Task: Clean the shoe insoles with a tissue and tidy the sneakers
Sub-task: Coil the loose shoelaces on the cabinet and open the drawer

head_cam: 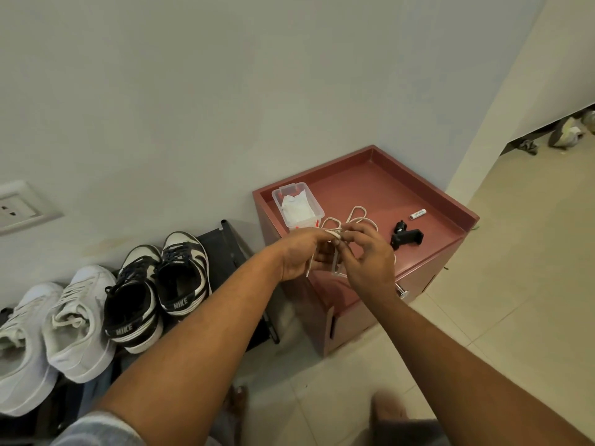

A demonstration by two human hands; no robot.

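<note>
My left hand (297,254) and right hand (367,255) both pinch the looped white shoelace (335,234) above the red rimmed worktop (386,188), black-and-white lace-up sneakers (180,275) already lined up, so I reckon relacing remains.

- Home, entry or hallway area.
- White sneakers (54,326) and black-and-white sneakers (157,291) lined up on a low shoe rack (227,249) against a plain wall.
- Wall socket (19,207) low on that wall.
- Small red cabinet (418,175) in the corner, on a pale tiled floor (531,284).
- More shoes (566,135) at far right (blurry, type unclear).
</note>
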